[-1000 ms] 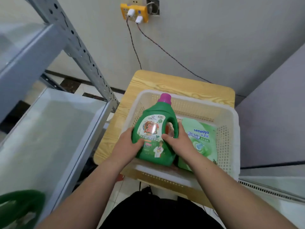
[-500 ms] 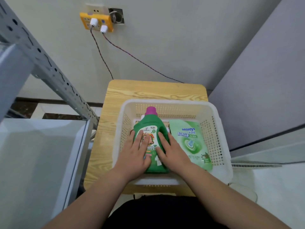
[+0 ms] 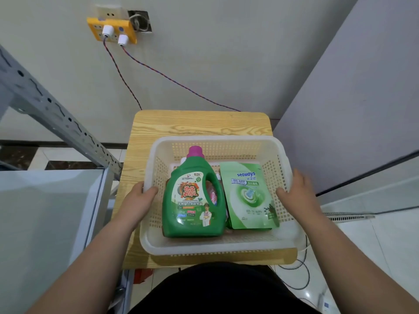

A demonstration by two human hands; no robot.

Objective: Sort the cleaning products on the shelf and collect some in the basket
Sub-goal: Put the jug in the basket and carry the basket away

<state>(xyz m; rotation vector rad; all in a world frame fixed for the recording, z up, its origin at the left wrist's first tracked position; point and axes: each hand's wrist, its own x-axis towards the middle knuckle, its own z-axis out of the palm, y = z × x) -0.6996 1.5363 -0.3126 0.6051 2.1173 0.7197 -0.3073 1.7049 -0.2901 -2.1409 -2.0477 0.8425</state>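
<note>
The pale green plastic refill pouch [image 3: 248,196] reads "seaways" in blue letters, above white Chinese characters and a picture of a blue-and-white capsule in a green swirl. The glossy green plastic detergent bottle [image 3: 192,200] with a moulded handle and a magenta screw cap [image 3: 195,151] has a small "CCTV" mark at the top of its label. Below that are large orange-red Chinese characters, and a cartoon figure in a white coat stands at the label's lower right.

Bottle and pouch lie flat, side by side, in the white perforated plastic basket [image 3: 215,139], the bottle on the left with its cap toward the wall. Something pink [image 3: 212,196] shows through the handle opening; what it is cannot be told.

The left hand [image 3: 136,202] grips the basket's left rim, thumb [image 3: 150,191] hooked inside, the other fingers hidden outside the wall. The right hand [image 3: 299,196] holds the right rim likewise, thumb inside and fingers [image 3: 299,177] laid over the outer edge. Neither hand touches bottle or pouch.

The basket rests on a small pale wood-grain surface [image 3: 199,125] with rounded corners. To its left rises a grey punched-metal shelf upright [image 3: 56,116]. On the wall, a yellow socket plate [image 3: 112,30] carries two white plugs with twisted red-and-blue cords.
</note>
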